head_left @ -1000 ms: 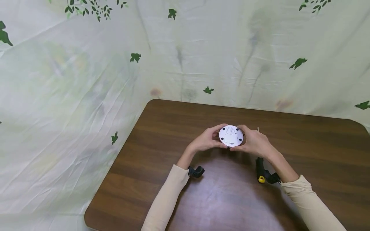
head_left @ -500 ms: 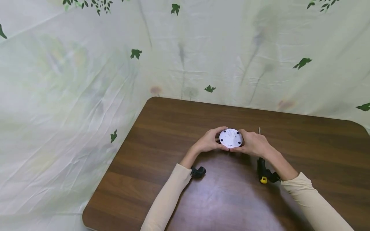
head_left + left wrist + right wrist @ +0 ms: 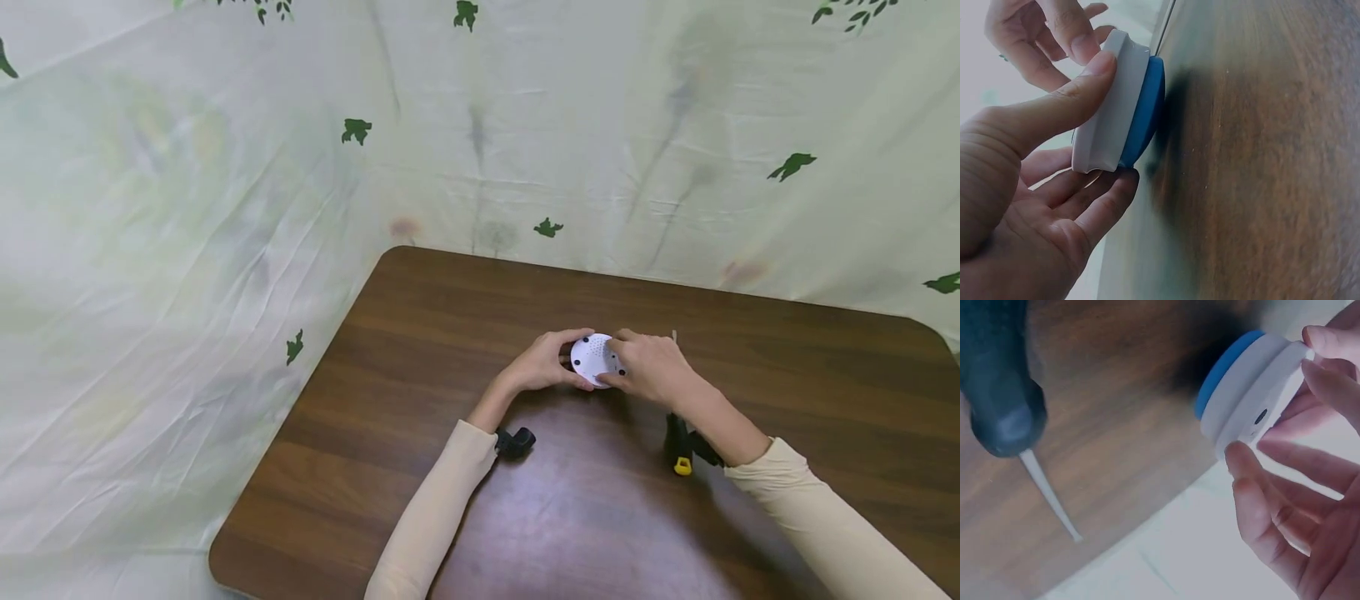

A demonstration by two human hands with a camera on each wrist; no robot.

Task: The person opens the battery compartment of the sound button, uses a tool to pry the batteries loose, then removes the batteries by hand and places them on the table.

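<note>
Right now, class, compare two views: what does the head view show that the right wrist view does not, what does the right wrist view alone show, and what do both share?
Only the head view: the left sleeve, the right sleeve, the perforated face of the white device and the yellow end of the screwdriver.

Only the right wrist view: the device's blue layer and a dark oval mark on its side.

Both: the device, the screwdriver, the wooden table and parts of the left hand and right hand.
</note>
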